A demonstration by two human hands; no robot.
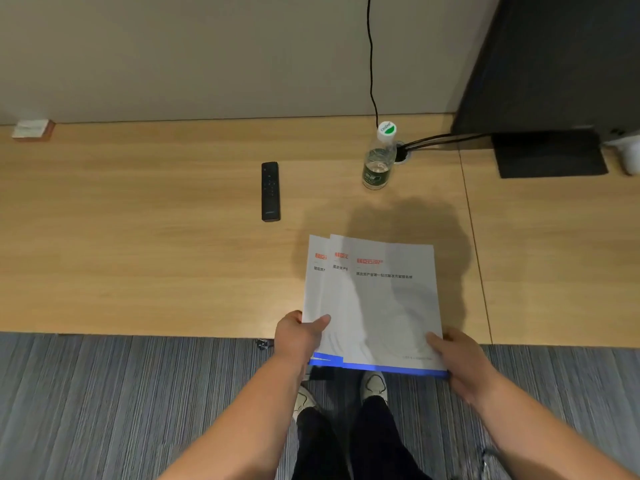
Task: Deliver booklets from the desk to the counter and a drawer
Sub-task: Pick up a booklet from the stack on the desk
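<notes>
Three fanned booklets (372, 303) overlap, so only left strips of the two lower covers show; their small printed text is too fine to read. The fingers of the left hand (298, 336) and right hand (460, 362) are hidden beneath the stack. A white object (628, 154) is cut off at the right edge. The remote control (270, 191) buttons are indistinct.

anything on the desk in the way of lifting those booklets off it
Nothing visible. Both the left hand and right hand already grip the fanned booklets at the desk edge. The remote and water bottle lie farther back, apart from them.
</notes>
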